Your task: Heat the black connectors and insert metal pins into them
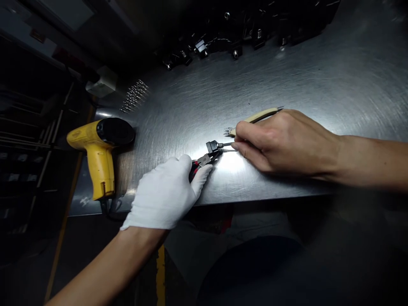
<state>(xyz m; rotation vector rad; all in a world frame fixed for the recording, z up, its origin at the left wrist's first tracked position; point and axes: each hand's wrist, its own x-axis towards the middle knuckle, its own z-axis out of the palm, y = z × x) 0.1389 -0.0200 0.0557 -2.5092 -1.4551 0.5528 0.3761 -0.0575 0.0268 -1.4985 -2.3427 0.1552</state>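
My left hand [165, 189], in a white glove, is closed round a pair of pliers [204, 160] with red showing on the handles. The jaws are at a small black block-shaped part [211, 147]; whether they clamp it is too small to tell. From that part a thin dark rod [225, 145] runs to my bare right hand [280, 142], whose thumb and forefinger pinch its end. Just beyond those fingers is a tool with cream handles [258, 115] and small metal jaws, partly hidden by the hand.
A yellow heat gun [98, 146] stands at the left of the metal table [318, 80]. Behind it lie several small shiny metal pieces [135, 95] in rows, near a pale box [102, 81]. Many black parts with metal fittings [236, 53] are heaped along the back.
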